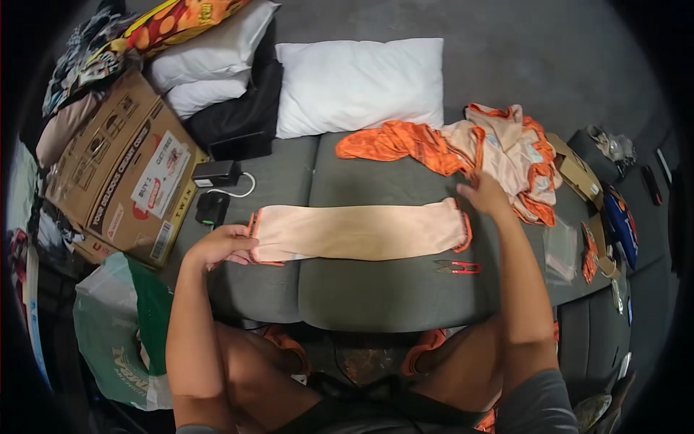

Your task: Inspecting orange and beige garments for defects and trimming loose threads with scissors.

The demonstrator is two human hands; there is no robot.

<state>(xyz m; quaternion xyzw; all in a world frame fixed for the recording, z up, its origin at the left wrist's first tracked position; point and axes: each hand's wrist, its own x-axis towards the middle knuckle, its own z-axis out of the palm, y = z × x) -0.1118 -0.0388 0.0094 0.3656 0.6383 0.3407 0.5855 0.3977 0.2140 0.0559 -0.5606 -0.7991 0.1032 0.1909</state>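
A long peach fabric piece [355, 233] with orange-and-dark edging at both ends lies flat across the grey cushions. My left hand [222, 247] pinches its left end, thumb on top. Just above the right end hovers my right hand [485, 195], its fingertips by the orange edge of a crumpled orange and peach garment [490, 144]. Whether those fingers grip the garment cannot be made out. Red-handled thread snips [458, 267] lie below the fabric's right end.
Behind the grey cushion [379, 298] lies a white pillow [360, 87]. To the left are a printed cardboard box [124, 173], a black power adapter [217, 173] and a green-and-clear plastic bag [116, 325]. Clear plastic sleeves [560, 252] and an open small carton [577, 171] sit at right.
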